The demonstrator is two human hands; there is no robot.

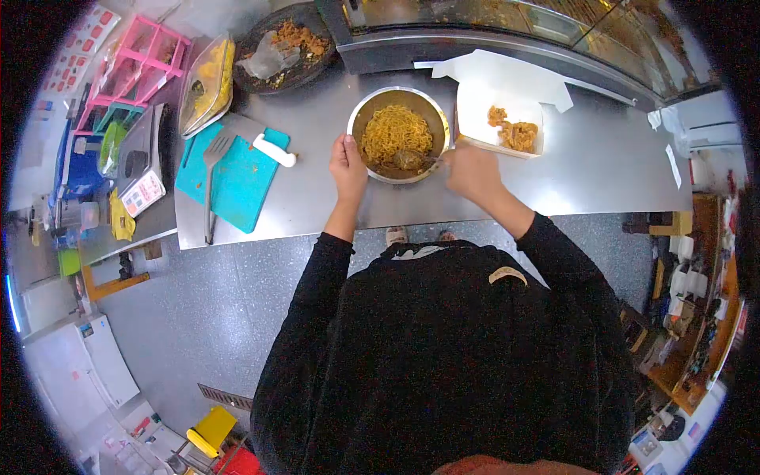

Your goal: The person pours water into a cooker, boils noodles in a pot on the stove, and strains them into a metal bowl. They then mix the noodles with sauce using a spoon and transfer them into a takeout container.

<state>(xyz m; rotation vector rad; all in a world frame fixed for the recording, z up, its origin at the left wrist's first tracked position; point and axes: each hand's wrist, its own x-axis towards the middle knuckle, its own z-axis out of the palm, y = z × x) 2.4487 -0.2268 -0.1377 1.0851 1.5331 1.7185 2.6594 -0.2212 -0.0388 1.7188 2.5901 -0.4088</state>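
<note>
A round metal bowl (358, 119) with noodles (396, 131) stands on the steel counter. My left hand (347, 168) grips the bowl's left rim, fingers closed on it. On the right side, my right hand (473, 170) is closed around the handle of a spoon (409, 160), whose head rests in the noodles near the bowl's lower edge. Just right of the bowl, near my right hand, an open white takeaway box (480, 119) holds fried pieces (518, 136).
A turquoise cutting board (237, 186) carries a spatula (212, 157) and a white-handled knife (275, 150). Behind are a clear tub of yellow food (207, 87) and a dark round pan (317, 77). A glass-fronted case (554, 28) borders the counter's back.
</note>
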